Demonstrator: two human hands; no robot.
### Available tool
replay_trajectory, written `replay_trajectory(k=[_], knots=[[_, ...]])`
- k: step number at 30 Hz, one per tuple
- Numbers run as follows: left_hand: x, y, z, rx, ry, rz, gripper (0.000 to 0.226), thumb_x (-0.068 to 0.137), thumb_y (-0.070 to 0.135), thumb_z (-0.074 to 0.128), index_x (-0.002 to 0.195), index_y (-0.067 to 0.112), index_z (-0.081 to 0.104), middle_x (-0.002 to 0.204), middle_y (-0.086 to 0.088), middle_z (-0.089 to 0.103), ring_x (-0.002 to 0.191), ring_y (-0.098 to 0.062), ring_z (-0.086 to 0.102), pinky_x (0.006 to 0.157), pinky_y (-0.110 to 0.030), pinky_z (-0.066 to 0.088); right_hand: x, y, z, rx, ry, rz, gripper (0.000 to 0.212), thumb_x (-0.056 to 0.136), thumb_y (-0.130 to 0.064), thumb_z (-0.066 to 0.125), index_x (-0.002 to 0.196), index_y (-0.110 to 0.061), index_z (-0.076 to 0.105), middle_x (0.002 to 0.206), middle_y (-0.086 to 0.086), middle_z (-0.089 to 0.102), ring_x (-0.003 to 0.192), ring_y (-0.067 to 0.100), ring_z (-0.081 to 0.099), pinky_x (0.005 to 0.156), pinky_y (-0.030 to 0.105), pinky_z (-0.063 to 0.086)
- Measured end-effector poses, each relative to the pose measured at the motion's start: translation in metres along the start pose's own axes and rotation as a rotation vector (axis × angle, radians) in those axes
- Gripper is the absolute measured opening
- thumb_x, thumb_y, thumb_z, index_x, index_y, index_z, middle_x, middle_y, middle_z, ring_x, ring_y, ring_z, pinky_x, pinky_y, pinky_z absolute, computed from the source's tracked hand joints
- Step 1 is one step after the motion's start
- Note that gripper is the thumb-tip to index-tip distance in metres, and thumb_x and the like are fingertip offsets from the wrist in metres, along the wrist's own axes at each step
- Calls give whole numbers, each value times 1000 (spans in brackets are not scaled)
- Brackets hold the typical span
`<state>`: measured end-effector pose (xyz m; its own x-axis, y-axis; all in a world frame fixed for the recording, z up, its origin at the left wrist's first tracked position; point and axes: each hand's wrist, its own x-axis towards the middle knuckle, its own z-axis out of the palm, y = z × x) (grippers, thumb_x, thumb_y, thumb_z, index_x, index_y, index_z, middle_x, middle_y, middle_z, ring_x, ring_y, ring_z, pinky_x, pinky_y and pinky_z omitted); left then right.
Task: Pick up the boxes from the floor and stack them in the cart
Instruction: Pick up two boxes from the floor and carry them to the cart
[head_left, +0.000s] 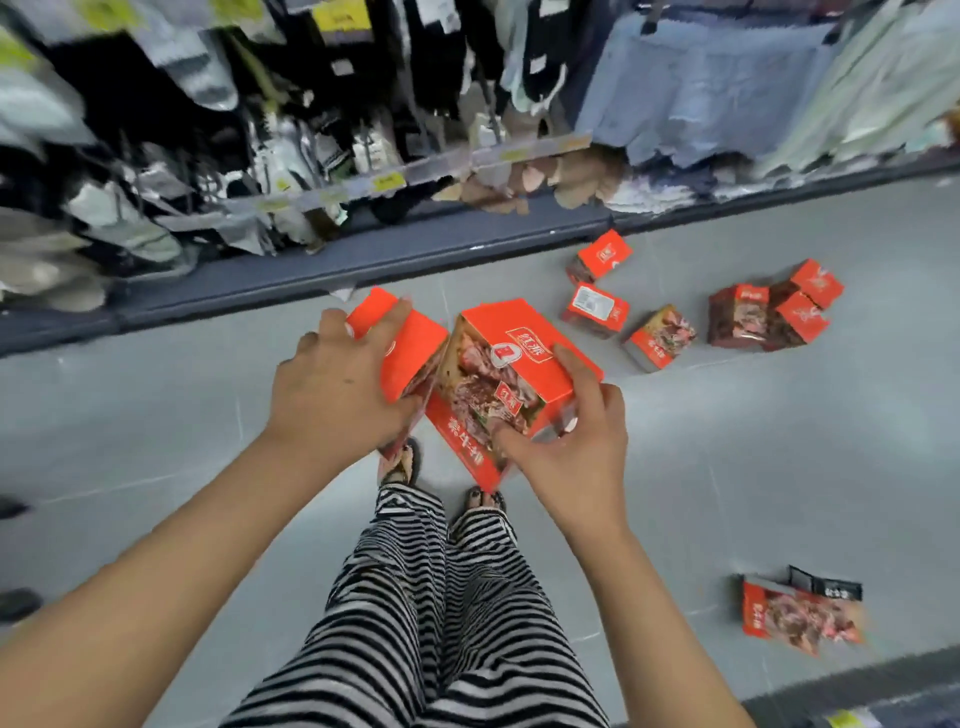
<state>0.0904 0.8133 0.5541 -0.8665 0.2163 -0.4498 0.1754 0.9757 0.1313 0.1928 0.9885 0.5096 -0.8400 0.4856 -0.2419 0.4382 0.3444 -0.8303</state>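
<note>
I hold two orange-red food boxes in front of me, above the grey floor. My left hand (335, 382) grips the left box (410, 345) from its near side, fingers over its top edge. My right hand (569, 452) grips the right box (511, 364), which shows a meat picture, thumb on its top and fingers under its lower corner. The two boxes touch along one edge. Several more orange boxes (597, 306) lie scattered on the floor at the right, and another box (795, 613) lies flat at the lower right. No cart is in view.
A shelf base (363, 260) runs across the aisle ahead, with hanging socks and clothes above it. My striped trousers (447, 597) and sandalled feet are directly below the boxes. A dark shelf edge (857, 691) shows at the bottom right.
</note>
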Motion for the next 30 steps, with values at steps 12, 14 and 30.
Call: replay_trajectory(k=[12, 14, 30], knots=[[-145, -215, -49, -304, 138, -493, 93, 70, 52, 68, 147, 46, 16, 124, -12, 42, 106, -40, 52, 89, -45, 48, -54, -168, 130, -189, -468, -405, 89, 54, -30, 87, 135, -31, 49, 102, 7, 49, 82, -11, 41, 76, -3, 29], [-174, -254, -52, -353, 165, -582, 94, 69, 56, 68, 147, 46, 16, 120, -11, 43, 104, -40, 53, 86, -43, 47, -75, -195, 162, -209, -552, -436, 88, 56, -25, 89, 135, -32, 49, 103, 3, 47, 85, -25, 39, 73, -5, 28], [-401, -553, -57, -498, 435, -988, 97, 69, 50, 76, 147, 46, 19, 116, -10, 44, 106, -35, 53, 88, -40, 48, -299, -364, 433, -113, -1009, -649, 80, 58, -24, 91, 127, -38, 53, 113, -2, 53, 97, -7, 53, 79, 3, 37]])
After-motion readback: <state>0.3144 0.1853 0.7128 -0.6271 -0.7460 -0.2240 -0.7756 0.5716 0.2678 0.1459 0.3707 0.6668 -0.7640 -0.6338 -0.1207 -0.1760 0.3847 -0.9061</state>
